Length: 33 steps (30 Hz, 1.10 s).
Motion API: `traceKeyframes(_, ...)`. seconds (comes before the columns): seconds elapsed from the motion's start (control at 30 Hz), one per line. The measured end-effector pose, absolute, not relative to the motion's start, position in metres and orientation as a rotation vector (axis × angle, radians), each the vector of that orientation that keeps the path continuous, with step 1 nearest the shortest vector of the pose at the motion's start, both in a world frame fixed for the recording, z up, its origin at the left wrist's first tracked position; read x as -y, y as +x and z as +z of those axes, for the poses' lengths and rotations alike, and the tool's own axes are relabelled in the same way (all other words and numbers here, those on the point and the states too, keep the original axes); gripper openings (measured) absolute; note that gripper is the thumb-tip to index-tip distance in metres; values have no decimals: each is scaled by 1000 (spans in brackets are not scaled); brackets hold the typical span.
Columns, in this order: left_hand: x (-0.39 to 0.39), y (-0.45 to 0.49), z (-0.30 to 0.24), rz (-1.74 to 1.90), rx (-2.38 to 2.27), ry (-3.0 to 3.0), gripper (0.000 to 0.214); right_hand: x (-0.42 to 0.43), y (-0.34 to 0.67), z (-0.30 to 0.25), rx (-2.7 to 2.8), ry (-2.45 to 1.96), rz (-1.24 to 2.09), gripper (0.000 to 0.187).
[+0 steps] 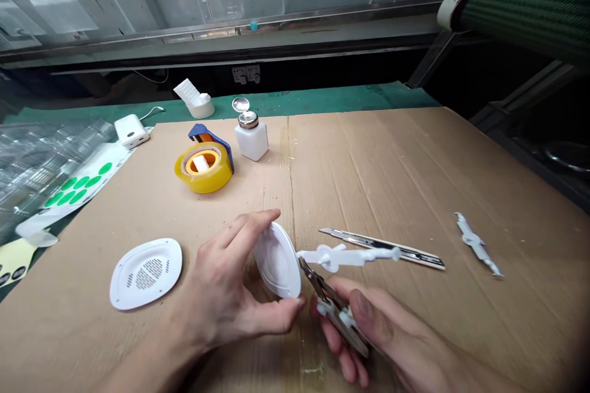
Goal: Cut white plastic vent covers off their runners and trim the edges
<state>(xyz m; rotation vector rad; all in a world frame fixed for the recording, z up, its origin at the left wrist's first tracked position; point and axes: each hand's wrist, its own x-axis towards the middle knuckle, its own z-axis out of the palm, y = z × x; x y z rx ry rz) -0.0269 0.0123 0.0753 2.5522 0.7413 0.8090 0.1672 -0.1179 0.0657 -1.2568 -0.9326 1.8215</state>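
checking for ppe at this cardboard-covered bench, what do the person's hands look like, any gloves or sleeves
The bare left hand and bare right hand wear no gloves, and no rings or watches show. The left forearm and right forearm are also bare, with no sleeve in view. The visible fingernails look short.

Head cam, facing fwd & down, close over left hand (221, 285) & right hand (382, 331), cardboard sheet (369, 159) beyond.

Small pliers (334, 313) half hidden by the right hand (391, 331)
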Motion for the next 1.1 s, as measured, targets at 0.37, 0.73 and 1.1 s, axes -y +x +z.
traceKeyframes(0.37,-11,-26,74,844,-719,2585,80,122,171,70,1090,-1277,1762,65)
traceKeyframes(0.73,-13,-24,73,921,-637,2648,78,124,167,78,1132,-1472,1669,64)
traceKeyframes(1.1,-14,-28,70,910,-616,2633,85,119,163,80,1230,-1404,1552,57)
